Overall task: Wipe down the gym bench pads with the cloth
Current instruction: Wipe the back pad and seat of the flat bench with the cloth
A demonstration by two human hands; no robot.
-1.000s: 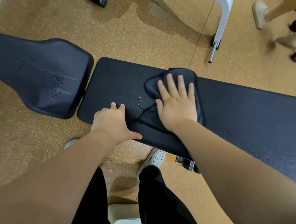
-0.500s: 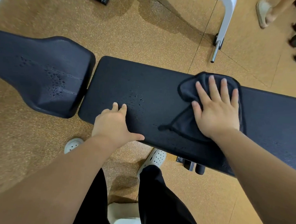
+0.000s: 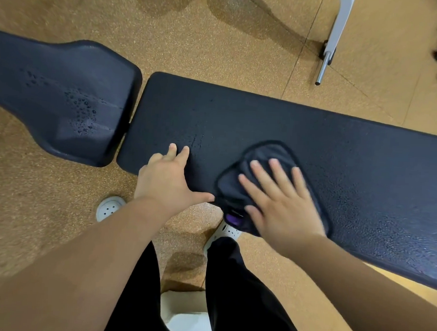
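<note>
right hand [image 3: 283, 206] pressing dark folded microfibre cloth [image 3: 228, 191] flat, fingers spread wide | left hand [image 3: 168, 180] resting on long black textured bench pad [image 3: 265, 117], fingers straight, holding nothing

The right hand [image 3: 285, 206] lies flat with fingers spread on the dark cloth [image 3: 260, 167] at the near edge of the long pad [image 3: 315, 135], the left hand [image 3: 167, 181] rests on that edge just beside it, and droplets bead the seat pad [image 3: 64, 96].
</note>
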